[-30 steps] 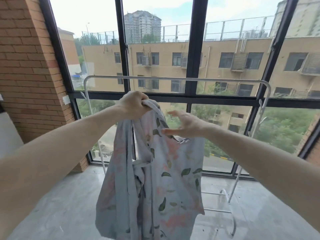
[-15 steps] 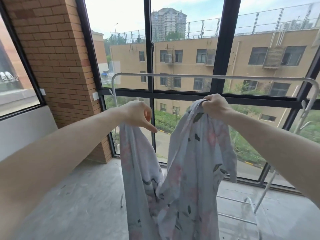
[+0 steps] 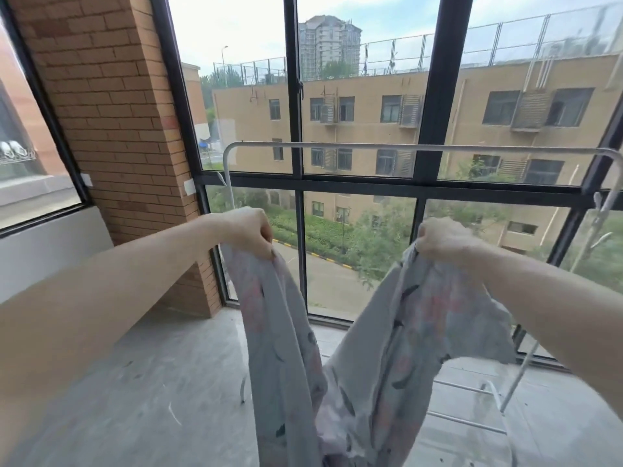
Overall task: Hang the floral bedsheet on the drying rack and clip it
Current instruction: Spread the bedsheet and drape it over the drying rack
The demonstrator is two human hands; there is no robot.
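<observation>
The floral bedsheet (image 3: 397,358), pale grey with pink blooms and dark leaves, hangs in two bunched folds between my hands. My left hand (image 3: 251,232) grips its upper edge on the left, and my right hand (image 3: 441,239) grips the upper edge on the right. The sheet sags in a V between them and runs out of the frame at the bottom. Beyond my hands stands the white drying rack (image 3: 371,147). Its top bar runs across above both hands, and the sheet does not touch it. A clip (image 3: 597,201) hangs on the rack's right post.
Tall dark-framed windows (image 3: 435,96) close off the space right behind the rack. A brick pillar (image 3: 111,112) stands at the left. The concrete floor (image 3: 151,382) is bare, with the rack's lower rails (image 3: 462,387) at the right.
My hands have spread further apart and dropped lower below the top bar, opening the sheet into a wider V. One second ago my right hand was open beside the cloth; now it grips it.
</observation>
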